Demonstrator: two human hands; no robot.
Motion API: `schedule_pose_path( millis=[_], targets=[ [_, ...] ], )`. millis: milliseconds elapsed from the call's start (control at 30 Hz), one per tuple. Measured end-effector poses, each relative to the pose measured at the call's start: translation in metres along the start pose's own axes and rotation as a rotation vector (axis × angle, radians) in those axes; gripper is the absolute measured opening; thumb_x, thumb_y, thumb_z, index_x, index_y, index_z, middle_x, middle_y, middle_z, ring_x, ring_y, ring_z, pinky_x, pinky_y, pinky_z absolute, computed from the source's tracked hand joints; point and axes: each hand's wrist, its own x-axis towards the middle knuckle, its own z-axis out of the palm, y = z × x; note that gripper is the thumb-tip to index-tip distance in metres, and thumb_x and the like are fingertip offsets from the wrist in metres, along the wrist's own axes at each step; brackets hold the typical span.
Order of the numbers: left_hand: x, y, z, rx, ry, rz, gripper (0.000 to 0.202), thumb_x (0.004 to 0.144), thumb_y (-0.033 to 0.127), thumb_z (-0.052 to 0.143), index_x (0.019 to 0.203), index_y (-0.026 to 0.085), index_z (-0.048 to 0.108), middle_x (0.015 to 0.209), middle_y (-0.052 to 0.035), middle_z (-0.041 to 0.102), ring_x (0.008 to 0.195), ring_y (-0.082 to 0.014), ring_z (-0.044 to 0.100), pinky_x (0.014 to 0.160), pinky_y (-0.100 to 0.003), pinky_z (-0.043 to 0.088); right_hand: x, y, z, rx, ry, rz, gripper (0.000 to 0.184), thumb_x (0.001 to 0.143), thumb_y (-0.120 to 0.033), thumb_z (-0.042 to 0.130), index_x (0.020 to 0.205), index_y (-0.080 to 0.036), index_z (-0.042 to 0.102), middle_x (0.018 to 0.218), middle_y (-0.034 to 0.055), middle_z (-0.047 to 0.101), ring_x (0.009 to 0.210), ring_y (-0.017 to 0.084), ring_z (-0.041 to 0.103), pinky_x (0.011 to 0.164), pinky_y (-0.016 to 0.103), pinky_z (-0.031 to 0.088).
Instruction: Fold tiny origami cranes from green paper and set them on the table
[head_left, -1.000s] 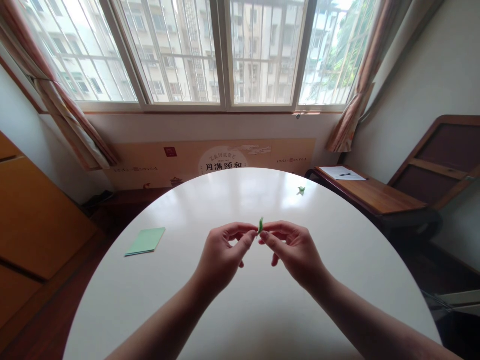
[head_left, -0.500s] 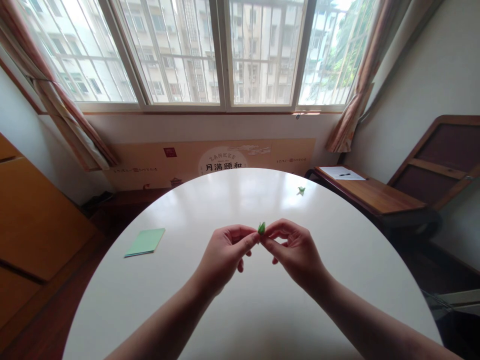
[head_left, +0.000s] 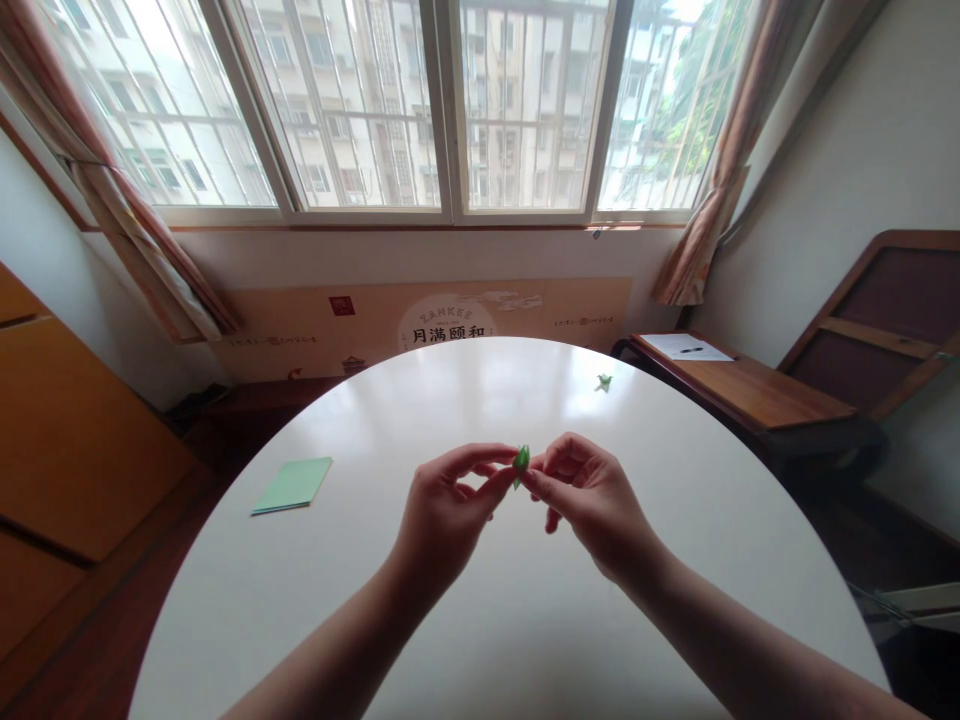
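A small green folded paper piece (head_left: 521, 459) is held up over the round white table (head_left: 480, 620). My left hand (head_left: 457, 500) pinches it from the left between thumb and index finger. From the other side my right hand (head_left: 581, 485) grips its right edge with thumb and fingertips, the other fingers curled. The fingertips hide part of the folded paper. Farther back on the tabletop lies a small green-and-white folded star-like piece (head_left: 604, 382), apart from both hands.
A stack of light green square paper (head_left: 292, 485) lies on the table's left. Beyond the right edge stands a wooden side table (head_left: 772, 388) with a white sheet (head_left: 660, 345) and a pen (head_left: 691, 350). A window with bars (head_left: 517, 110) is ahead.
My left hand's fingers have lifted and shifted their pinch on the folded paper, which now shows more below the fingertips. My right fingers have spread slightly.
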Motion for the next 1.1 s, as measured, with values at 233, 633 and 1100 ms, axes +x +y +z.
schedule_pose_path(
  millis=[233, 633, 1100],
  targets=[
    [-0.004, 0.0, -0.001, 0.071, 0.029, 0.094, 0.015, 0.082, 0.026, 0.074, 0.094, 0.021, 0.08, 0.085, -0.0065, 0.078, 0.067, -0.0184, 0.068, 0.047, -0.023, 0.049, 0.0, -0.003, 0.003, 0.018, 0.018, 0.006, 0.038, 0.066, -0.039, 0.089, 0.071, -0.02, 0.056, 0.069, -0.0002, 0.065, 0.061, 0.015, 0.058, 0.038, 0.02, 0.045],
    [0.001, 0.001, -0.006, 0.063, -0.081, 0.071, 0.009, 0.082, 0.025, 0.072, 0.083, 0.016, 0.075, 0.079, -0.0067, 0.072, 0.069, -0.0181, 0.065, 0.044, -0.02, 0.047, 0.0, -0.001, 0.0, -0.076, 0.031, -0.032, 0.035, 0.066, -0.035, 0.088, 0.07, -0.02, 0.057, 0.073, 0.0016, 0.068, 0.066, 0.017, 0.061, 0.04, 0.021, 0.047],
    [0.006, 0.002, -0.015, -0.071, -0.258, -0.002, 0.011, 0.088, 0.027, 0.068, 0.083, 0.017, 0.072, 0.075, -0.0013, 0.06, 0.055, -0.0086, 0.047, 0.041, -0.017, 0.038, 0.003, -0.003, -0.002, 0.118, -0.053, 0.073, 0.022, 0.068, -0.024, 0.086, 0.073, -0.019, 0.065, 0.065, -0.0023, 0.065, 0.055, 0.011, 0.054, 0.038, 0.017, 0.043]
  ],
)
